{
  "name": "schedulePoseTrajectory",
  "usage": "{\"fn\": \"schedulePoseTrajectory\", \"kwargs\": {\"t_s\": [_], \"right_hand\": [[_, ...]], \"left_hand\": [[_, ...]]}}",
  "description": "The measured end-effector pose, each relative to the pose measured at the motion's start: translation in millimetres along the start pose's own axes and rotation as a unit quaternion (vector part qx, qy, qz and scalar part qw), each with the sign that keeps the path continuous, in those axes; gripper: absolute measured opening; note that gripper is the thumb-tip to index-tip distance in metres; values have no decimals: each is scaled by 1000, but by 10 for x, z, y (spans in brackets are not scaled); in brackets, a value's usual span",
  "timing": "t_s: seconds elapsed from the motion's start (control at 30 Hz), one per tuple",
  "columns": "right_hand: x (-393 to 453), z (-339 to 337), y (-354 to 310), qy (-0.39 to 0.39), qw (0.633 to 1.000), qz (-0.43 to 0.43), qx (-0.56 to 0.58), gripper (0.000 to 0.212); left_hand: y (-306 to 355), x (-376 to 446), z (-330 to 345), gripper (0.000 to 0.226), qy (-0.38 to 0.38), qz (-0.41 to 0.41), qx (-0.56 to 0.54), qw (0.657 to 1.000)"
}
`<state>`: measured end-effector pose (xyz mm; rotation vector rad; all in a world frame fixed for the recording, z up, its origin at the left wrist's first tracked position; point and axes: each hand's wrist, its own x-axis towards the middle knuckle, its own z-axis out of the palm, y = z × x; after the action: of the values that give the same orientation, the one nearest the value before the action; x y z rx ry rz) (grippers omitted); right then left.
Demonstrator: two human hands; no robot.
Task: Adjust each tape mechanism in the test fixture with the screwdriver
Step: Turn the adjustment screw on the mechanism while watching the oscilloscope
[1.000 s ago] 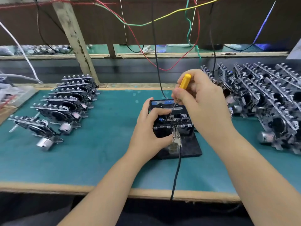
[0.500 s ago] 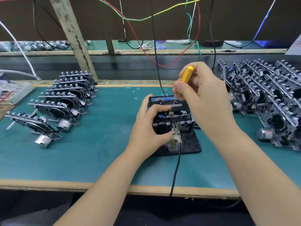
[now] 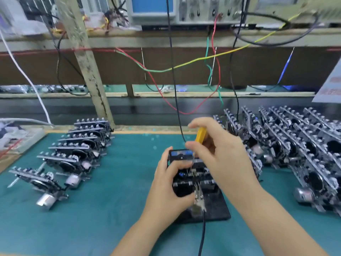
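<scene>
Right hand (image 3: 221, 156): fingers pinched round the yellow-handled screwdriver (image 3: 200, 134), thin shaft slanting down toward seven o'clock into the work.
Left hand (image 3: 171, 183): curled round the black tape mechanism (image 3: 186, 182) at the nine o'clock side, thumb pressing its near edge, steadying it.
Where the work sits: the mechanism is seated in the black flat-based test fixture (image 3: 215, 206) at the middle of the green-matted surface (image 3: 110, 200).
Tip contact: blurred, so whether the blade is in the screw slot I cannot tell.
Risk, slip: a tilted blade could ride out of the slot and gouge the small metal parts, or jab the left thumb just beside it.
Risk, lead: the black cable (image 3: 203, 233) clipped on at six o'clock may pull loose if the left hand shifts.
Risk, over-turn: likely, if eyes go to the grey instruments (image 3: 199, 10) at twelve o'clock.
Queue: silver-and-black mechanisms stacked at nine o'clock (image 3: 73, 159) and three o'clock (image 3: 299, 150).
</scene>
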<state>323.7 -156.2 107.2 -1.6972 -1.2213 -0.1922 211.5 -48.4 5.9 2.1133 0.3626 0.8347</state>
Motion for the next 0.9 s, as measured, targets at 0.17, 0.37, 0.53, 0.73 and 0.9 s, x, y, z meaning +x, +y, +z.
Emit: {"fn": "schedulePoseTrajectory", "kwargs": {"t_s": [0.17, 0.37, 0.53, 0.73, 0.9], "right_hand": [[5, 15, 0, -55, 998, -7, -4, 37], [-19, -36, -80, -76, 997, -8, -3, 54], [-89, -55, -74, -35, 999, -6, 8, 51], [-108, -52, -66, -27, 1000, -2, 11, 49], [-102, -38, -53, -29, 999, 11, 15, 47]], "left_hand": [[-13, -12, 19, 59, 14, -7, -2, 1000], [-25, -18, 42, 58, 19, 0, 5, 1000], [-72, -16, 65, 58, 33, 6, 5, 999], [-94, -19, 73, 59, 28, -5, 9, 1000], [-122, -19, 79, 63, 18, -18, 13, 1000]]}}
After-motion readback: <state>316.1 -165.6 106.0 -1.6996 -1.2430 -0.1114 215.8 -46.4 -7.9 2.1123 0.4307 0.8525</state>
